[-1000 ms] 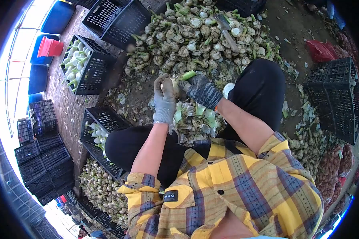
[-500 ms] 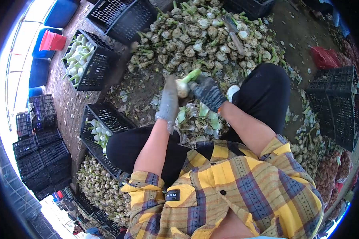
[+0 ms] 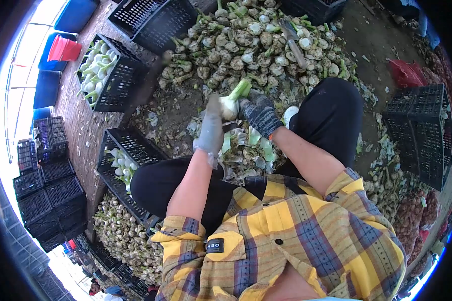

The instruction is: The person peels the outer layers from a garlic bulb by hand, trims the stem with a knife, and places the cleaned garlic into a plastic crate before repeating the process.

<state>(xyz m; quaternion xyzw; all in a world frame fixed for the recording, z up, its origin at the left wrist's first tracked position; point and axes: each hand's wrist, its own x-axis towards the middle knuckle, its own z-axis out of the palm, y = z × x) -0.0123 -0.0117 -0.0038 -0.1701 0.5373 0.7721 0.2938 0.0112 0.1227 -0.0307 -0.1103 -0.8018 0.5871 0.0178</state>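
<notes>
A fresh garlic bulb (image 3: pixel 229 107) with a thick green stem tilts up and to the right between my two hands. My left hand (image 3: pixel 211 128), in a pale glove, is closed around the bulb's left side. Pressed to its right side are the bent fingers of my right hand (image 3: pixel 260 113), in a dark striped knit glove; the fingertips are partly hidden. Below the hands, peeled skins (image 3: pixel 248 145) litter the ground between my legs. Ahead lies a big heap of unpeeled garlic (image 3: pixel 231 50), with a wooden-handled tool (image 3: pixel 297 53) resting on top.
To my left are a crate of clean white bulbs (image 3: pixel 116 75) and a partly filled crate (image 3: pixel 135 145) by my knee. More garlic (image 3: pixel 125 236) lies behind it. Stacked black crates (image 3: pixel 50 200) and a red bucket (image 3: pixel 64 48) stand farther left; another black crate (image 3: pixel 419 130) is at right.
The garlic bulb has turned slightly between my hands, and its stem now points more upward. Both hands stay on it with small shifts.
</notes>
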